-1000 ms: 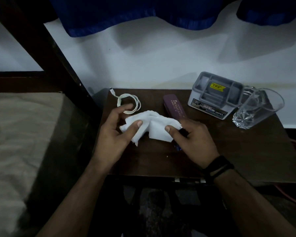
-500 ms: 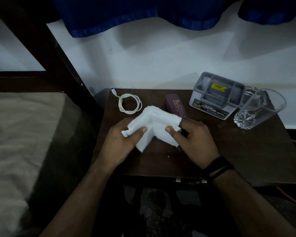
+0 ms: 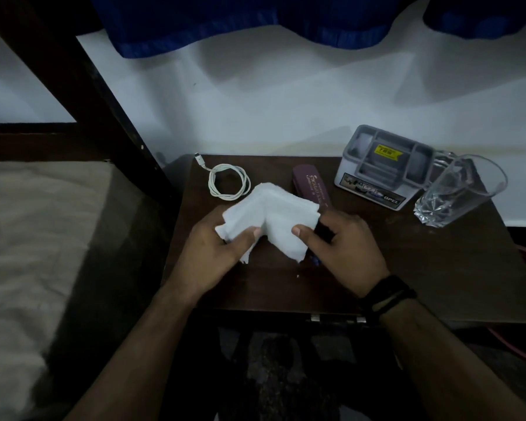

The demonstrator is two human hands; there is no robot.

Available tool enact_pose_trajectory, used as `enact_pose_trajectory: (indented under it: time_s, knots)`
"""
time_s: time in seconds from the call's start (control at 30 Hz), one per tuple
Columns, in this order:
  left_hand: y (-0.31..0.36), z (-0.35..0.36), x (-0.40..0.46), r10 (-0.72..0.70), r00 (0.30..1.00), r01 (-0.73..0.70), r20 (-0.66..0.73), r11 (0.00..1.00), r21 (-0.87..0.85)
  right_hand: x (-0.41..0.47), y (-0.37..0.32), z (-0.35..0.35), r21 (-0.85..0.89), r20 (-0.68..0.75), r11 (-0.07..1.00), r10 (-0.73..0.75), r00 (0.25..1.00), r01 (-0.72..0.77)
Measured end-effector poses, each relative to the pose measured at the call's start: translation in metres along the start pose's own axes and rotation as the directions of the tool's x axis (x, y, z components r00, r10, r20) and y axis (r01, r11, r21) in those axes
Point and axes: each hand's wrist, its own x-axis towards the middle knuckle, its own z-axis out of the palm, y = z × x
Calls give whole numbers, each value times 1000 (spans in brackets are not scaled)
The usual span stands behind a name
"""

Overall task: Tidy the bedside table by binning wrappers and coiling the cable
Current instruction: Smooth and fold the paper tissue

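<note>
Tissue: white tissue (image 3: 271, 218) at frame centre, held just above the surface (image 3: 407, 268), bent into an inverted V whose peak points toward the wall.
Left hand: left hand (image 3: 216, 253) pinches the tissue's left limb, thumb on top, fingers curled beneath.
Right hand: right hand (image 3: 343, 247) pinches the right limb with its thumb; a small dark item is tucked in the same hand, and I cannot tell what it is.
Key relation: the tissue spans between both hands, its long axis running left to right across the frame; neither hand is nearer, each owns one end. Binning it likely means gathering it into one hand first. No bin is in view.
Cable: white cable (image 3: 228, 180) lies already looped, above and left of the hands, nearer the left hand, apart from the tissue.
Surface: dark wood; a maroon case (image 3: 312, 189) sits behind the tissue, a grey box (image 3: 383, 168) and a glass (image 3: 459, 192) at upper right.
Room: dim; white wall, blue curtain (image 3: 255, 22) at top, bed (image 3: 37, 238) on the left.
</note>
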Motion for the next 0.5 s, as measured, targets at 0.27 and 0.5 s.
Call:
enact_pose_trajectory:
  time_s: [0.27, 0.5]
  knots:
    - [-4, 0, 0, -10, 1000, 10, 16, 1000, 29, 0, -5, -1, -39, -18, 999, 15, 1000, -16]
    - [-4, 1, 3, -55, 995, 48, -79, 995, -85, 1, -6, -2, 69, -25, 997, 21, 999, -19]
